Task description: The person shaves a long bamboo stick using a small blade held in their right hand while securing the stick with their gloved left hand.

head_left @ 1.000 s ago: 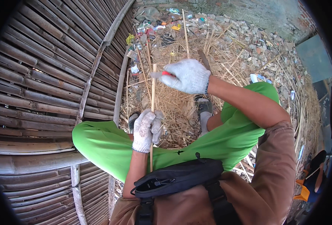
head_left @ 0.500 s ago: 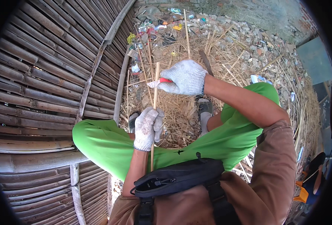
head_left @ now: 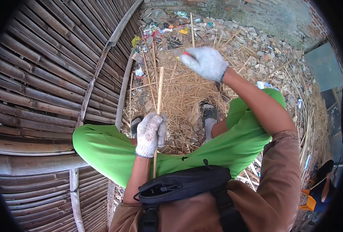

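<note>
My left hand (head_left: 148, 133), in a soiled white knit glove, is closed around a thin pale bamboo strip (head_left: 160, 87). The strip stands lengthwise in front of me, its far end beyond the fist and its near end down by my lap. Farther off and to the right, my right hand (head_left: 209, 64), gloved too, grips a small red-handled knife (head_left: 186, 53). Its blade points left and is blurred by motion. Knife and strip are apart. The glove hides most of the handle.
A bamboo slat wall (head_left: 43, 85) runs along my left. Straw-like shavings (head_left: 183, 92) cover the ground between my shoes, with rubble and litter (head_left: 167, 31) beyond. A weathered masonry wall (head_left: 252, 15) closes the far side. A black waist bag (head_left: 187, 181) lies across my lap.
My right hand has moved away from the strip, up and to the right, taking the knife with it. The left hand keeps its hold, nearly in place.
</note>
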The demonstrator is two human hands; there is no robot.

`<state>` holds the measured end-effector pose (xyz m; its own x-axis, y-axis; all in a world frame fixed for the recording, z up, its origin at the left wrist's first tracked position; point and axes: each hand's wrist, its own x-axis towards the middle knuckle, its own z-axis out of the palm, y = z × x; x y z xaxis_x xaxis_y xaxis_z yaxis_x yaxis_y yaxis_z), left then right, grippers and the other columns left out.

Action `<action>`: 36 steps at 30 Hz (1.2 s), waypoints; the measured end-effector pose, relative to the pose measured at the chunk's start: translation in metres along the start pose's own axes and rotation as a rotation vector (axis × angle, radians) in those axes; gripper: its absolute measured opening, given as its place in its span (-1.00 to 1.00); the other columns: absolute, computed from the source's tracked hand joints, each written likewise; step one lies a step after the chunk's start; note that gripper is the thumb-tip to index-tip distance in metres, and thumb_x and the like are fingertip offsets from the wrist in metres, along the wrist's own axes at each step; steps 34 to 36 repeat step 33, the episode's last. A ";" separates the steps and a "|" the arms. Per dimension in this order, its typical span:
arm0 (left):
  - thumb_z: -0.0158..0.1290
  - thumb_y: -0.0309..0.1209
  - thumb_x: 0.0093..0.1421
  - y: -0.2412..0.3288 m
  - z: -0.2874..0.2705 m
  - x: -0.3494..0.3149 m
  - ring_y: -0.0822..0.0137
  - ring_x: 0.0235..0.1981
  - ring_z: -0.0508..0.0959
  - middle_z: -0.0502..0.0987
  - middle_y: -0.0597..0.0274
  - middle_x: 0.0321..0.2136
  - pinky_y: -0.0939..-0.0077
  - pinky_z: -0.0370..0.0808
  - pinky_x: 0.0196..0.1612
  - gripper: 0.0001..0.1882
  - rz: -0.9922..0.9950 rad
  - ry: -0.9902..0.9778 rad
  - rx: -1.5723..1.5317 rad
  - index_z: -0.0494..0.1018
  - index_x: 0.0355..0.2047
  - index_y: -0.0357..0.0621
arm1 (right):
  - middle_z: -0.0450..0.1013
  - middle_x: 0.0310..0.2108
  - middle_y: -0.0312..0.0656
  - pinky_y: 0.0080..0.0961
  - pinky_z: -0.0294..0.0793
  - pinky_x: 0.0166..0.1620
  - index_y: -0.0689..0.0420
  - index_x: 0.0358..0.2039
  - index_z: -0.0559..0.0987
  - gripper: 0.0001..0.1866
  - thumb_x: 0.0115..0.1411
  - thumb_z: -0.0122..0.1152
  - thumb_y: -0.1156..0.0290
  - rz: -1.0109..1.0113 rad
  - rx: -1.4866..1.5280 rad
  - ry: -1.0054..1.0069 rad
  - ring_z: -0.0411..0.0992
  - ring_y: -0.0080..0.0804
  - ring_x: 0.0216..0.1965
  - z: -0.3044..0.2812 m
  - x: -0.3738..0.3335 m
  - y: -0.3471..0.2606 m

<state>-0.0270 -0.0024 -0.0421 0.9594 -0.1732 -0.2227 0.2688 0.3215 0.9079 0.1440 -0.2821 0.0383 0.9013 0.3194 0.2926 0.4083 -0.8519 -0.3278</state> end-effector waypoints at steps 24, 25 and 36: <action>0.04 -0.31 0.52 0.008 0.007 -0.016 0.56 -0.79 0.29 0.44 0.35 -0.64 0.62 0.22 -0.75 -0.75 0.015 0.045 0.152 0.54 -0.09 -0.28 | 0.61 -0.35 0.15 0.08 0.61 -0.13 0.14 -0.22 0.62 -0.32 0.49 -0.14 -0.27 0.074 -0.232 0.108 0.62 0.20 -0.24 -0.028 0.045 0.066; 0.03 -0.32 0.51 0.005 0.006 -0.014 0.52 -0.83 0.28 0.43 0.33 -0.64 0.61 0.21 -0.78 -0.75 0.050 0.091 0.131 0.53 -0.11 -0.30 | 0.61 -0.35 0.16 0.09 0.60 -0.13 0.14 -0.20 0.63 -0.34 0.49 -0.11 -0.26 0.053 -0.212 0.128 0.61 0.24 -0.23 -0.025 0.039 0.059; 0.07 -0.32 0.52 0.005 -0.001 -0.007 0.53 -0.76 0.37 0.48 0.31 -0.62 0.62 0.28 -0.71 -0.80 0.059 0.108 0.217 0.50 -0.06 -0.23 | 0.61 -0.34 0.18 0.06 0.59 -0.08 0.10 -0.19 0.66 -0.34 0.45 -0.05 -0.30 -0.261 0.009 -0.238 0.64 0.13 -0.18 0.031 -0.013 -0.042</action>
